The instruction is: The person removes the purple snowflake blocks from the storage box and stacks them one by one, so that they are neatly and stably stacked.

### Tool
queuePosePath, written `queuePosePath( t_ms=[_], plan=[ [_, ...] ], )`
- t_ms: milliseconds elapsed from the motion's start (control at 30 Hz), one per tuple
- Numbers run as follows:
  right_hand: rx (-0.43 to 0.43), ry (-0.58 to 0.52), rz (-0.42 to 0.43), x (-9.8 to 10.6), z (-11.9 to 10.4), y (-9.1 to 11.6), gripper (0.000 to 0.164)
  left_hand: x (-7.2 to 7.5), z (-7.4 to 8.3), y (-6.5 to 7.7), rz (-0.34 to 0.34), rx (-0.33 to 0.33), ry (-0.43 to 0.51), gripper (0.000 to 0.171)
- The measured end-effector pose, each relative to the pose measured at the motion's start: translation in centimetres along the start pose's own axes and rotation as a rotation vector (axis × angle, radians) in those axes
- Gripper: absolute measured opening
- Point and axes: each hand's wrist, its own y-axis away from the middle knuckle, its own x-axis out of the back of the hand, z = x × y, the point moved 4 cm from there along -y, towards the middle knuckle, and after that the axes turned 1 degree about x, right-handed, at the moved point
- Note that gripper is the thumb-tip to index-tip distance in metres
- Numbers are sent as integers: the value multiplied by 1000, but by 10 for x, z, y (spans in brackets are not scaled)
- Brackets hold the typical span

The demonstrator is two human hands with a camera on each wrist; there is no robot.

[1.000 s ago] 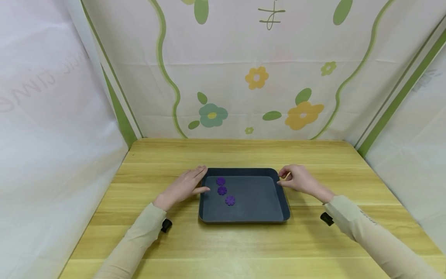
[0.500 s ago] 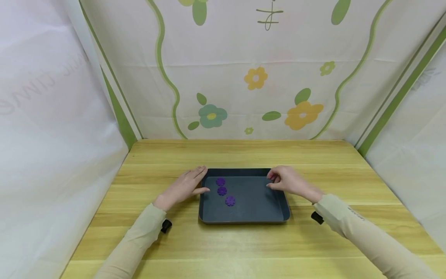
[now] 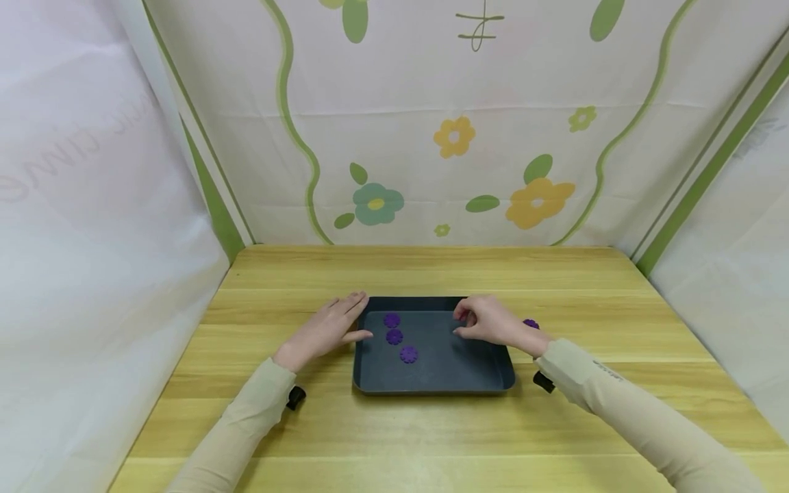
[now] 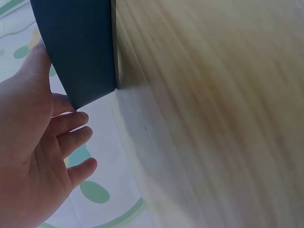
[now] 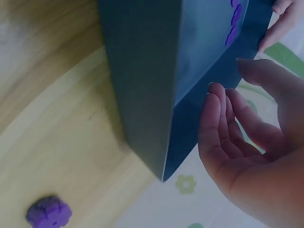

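Observation:
A dark grey rectangular tray (image 3: 459, 370) lies on the table with three purple notched plastic discs (image 3: 409, 354) in its left half. My left hand (image 3: 327, 330) rests at the tray's far left corner, its fingers stretched out and the thumb over the left rim. The left wrist view shows its fingertips right at the corner. Over the right part of the tray is my right hand (image 3: 490, 320), fingers bent loosely. In the right wrist view a gap shows between thumb and fingertips, with nothing held. More purple discs (image 5: 49, 212) sit together on the table to the tray's right.
The wooden table (image 3: 394, 438) carries the tray near its middle. A white cloth (image 3: 419, 89) printed with flowers stands behind, and white cloth walls flank both sides. In the head view my right wrist partly covers the purple discs (image 3: 531, 324) on the table.
My right hand has moved left, from the tray's right rim to over its inside. The purple discs at the right have come into sight behind it. My left hand stays in place.

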Motion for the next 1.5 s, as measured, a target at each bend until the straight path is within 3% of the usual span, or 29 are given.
queuePosePath(
  t_ms=[267,600,1500],
  plan=[
    [11,-38,-46,-9,-11,-6,23,-1,0,-1,0,-3,-6,78],
    [113,-41,-37,-17,-22,-15,20,-1,-1,-1,-17,9,1,78],
    [156,-26,-132,-25,-45,-25,21,-2,-2,-2,-12,12,8,78]
  ],
)
